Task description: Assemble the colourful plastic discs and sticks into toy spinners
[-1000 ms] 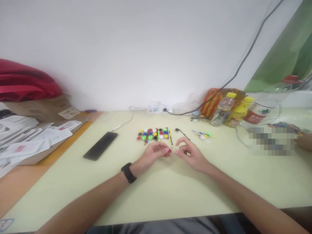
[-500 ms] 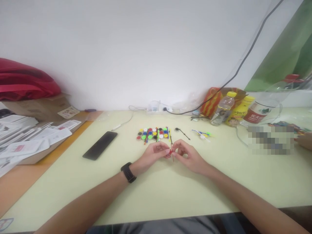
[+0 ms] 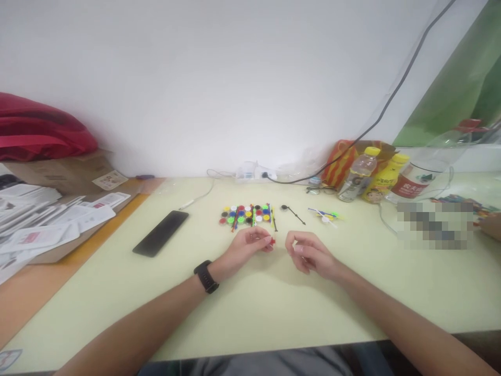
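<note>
Between its fingertips my left hand [image 3: 252, 246] pinches a small red piece [image 3: 273, 241]. My right hand [image 3: 311, 254] is a short way to the right, with curled fingers; whether a thin piece is between them is too small to tell. Just beyond my left hand lie several round coloured discs [image 3: 241, 214] in rows, with thin coloured sticks across them. A black disc [image 3: 284, 208] and a dark knobbed stick [image 3: 296, 215] lie to their right. Farther right is a small pile of blue, yellow and white sticks [image 3: 325, 216].
A black phone [image 3: 160, 233] lies on the pale table [image 3: 219, 324] at left, near papers [image 3: 50, 235] and a carton [image 3: 62, 175]. Bottles [image 3: 358, 175], glasses [image 3: 321, 190] and a power strip [image 3: 254, 173] line the back. Another person's hand [image 3: 491, 227] is at far right.
My right hand has moved right, away from my left hand and the red piece. The thin red part that stuck out below the red piece no longer shows there.
</note>
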The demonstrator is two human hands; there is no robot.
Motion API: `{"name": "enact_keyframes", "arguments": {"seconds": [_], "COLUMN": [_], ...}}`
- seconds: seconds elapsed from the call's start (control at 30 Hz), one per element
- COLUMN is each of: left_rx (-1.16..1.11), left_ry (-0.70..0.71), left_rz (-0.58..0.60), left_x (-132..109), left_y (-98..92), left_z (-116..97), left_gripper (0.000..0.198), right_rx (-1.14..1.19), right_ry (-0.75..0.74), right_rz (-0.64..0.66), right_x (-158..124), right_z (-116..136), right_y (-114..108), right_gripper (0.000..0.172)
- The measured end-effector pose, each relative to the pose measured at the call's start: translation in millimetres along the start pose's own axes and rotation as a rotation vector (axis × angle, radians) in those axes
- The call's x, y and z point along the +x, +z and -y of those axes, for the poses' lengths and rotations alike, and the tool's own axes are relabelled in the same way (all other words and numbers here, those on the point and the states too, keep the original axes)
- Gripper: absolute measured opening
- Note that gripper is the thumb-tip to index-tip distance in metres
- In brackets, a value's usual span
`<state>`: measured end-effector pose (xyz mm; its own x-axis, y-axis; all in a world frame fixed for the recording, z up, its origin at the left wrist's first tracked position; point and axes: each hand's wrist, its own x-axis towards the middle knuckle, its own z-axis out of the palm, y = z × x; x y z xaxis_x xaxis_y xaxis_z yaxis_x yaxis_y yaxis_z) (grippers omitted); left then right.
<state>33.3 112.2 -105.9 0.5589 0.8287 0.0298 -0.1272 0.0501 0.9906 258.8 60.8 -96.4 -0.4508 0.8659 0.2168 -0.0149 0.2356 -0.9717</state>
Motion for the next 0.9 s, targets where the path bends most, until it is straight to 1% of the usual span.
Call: {"name": "enact_keyframes", "arguments": {"seconds": [0.03,0.07,0.1,0.23,0.3,0.37,0.5,0.6,0.73,0.9], "left_rx": [0.003,0.006,0.007,0.004,-0.004,-0.008,0.008,-0.002,-0.023,-0.023], "left_ry": [0.001,0.001,0.001,0.0,-0.004,-0.014,-0.024,-0.027,-0.03,0.0], "left_rz": [-0.001,-0.003,-0.007,0.002,0.018,0.035,0.053,0.044,0.023,0.003], "left_x": [0,0,0,0,0,-1,-2,-1,-1,-1], "left_y": [0.0,0.0,-0.1,-0.7,-0.9,-1.0,-1.1,-1.2,-1.0,-1.1], "left_z": [0,0,0,0,-1,-1,0,0,1,2], "left_gripper": [0.027,0.027,0.028,0.028,0.027,0.028,0.028,0.029,0.029,0.028], "right_rx": [0.03,0.031,0.002,-0.211,-0.289,-0.332,-0.366,-0.391,-0.41,-0.393], "right_ry": [0.03,0.038,0.024,-0.038,-0.028,-0.01,-0.016,-0.03,-0.072,-0.147], "right_rz": [0.082,0.108,0.077,-0.191,-0.245,-0.216,-0.111,-0.111,-0.184,-0.303], "right_x": [-1,0,0,7,9,10,10,9,7,6], "right_z": [1,3,4,5,2,-2,-8,-8,-5,-3], "right_y": [0,0,0,2,2,2,6,7,6,7], "right_gripper": [0.032,0.034,0.034,0.028,0.024,0.019,0.012,0.011,0.022,0.046]}}
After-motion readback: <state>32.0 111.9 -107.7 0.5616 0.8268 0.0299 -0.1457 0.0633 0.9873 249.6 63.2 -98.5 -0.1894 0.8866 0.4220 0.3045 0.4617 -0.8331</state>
